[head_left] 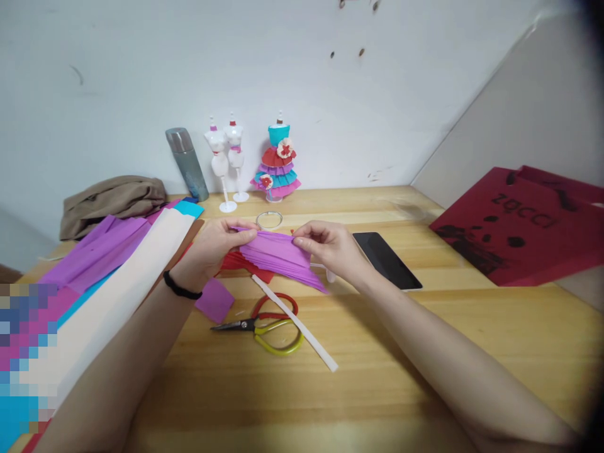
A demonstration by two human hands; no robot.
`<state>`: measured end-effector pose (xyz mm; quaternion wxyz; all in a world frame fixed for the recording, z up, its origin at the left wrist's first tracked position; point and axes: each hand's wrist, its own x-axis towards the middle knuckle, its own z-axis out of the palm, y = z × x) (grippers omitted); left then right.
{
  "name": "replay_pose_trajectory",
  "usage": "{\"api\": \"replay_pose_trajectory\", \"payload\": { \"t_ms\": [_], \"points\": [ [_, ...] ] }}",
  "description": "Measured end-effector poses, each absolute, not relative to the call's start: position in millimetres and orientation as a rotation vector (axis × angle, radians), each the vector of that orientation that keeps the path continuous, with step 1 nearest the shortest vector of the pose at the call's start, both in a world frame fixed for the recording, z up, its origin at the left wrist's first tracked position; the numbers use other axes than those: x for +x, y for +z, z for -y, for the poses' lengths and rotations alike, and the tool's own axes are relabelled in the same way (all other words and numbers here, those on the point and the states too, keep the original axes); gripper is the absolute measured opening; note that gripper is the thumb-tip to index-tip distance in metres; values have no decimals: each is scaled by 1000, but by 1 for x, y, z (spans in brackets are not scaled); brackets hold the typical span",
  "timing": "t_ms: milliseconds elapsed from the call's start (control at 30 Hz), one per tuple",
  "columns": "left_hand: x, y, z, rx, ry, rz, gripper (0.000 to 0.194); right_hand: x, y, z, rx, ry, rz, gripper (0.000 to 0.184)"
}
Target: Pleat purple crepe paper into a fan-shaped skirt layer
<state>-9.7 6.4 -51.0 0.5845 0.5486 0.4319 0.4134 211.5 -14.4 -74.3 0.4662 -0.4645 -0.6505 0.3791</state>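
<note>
A pleated strip of purple crepe paper (pixel 278 251) is stretched between my two hands above the table. My left hand (pixel 221 242) pinches its upper left corner between thumb and fingers. At the upper right edge, my right hand (pixel 328 245) grips it the same way. Behind and below it, red crepe paper (pixel 231 264) shows in part. A small purple paper piece (pixel 214 301) lies under my left wrist. Scissors (pixel 259 325) with one red and one yellow handle rest nearer to me, blades pointing left, with a narrow white strip (pixel 302 327) across the handles.
Long crepe paper sheets (pixel 117 277) cover the left side, before a brown cloth (pixel 113 201). A bottle (pixel 187 165), two white mannequins (pixel 219 165) and a mannequin in a ruffled dress (pixel 278 165) stand along the wall. A metal ring (pixel 269 219), tablet (pixel 387 260) and red bag (pixel 514 226) are also here.
</note>
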Motion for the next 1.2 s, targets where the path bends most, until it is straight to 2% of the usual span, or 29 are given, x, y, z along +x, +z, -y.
{"api": "replay_pose_trajectory", "payload": {
  "t_ms": [167,367,533,667,733,1033,1200],
  "points": [
    [-10,-45,-2,1476,978,-1150,24,211,-75,15,-1158,931,1606,19],
    [-12,-37,-2,2021,921,-1321,19,209,-75,18,-1143,774,1733,17],
    [-4,-45,4,2591,901,-1111,38,203,-71,27,-1126,666,1868,16],
    [0,-50,6,2904,801,-1052,23,200,-68,33,-1124,625,1921,15],
    [0,-51,3,2961,745,-991,18,199,-68,34,-1111,619,1935,14],
    [0,-46,3,3072,666,-883,34,201,-66,33,-1131,666,1896,16],
    [-1,-45,1,3156,566,-869,34,202,-66,31,-1136,675,1882,16]
  ]
}}
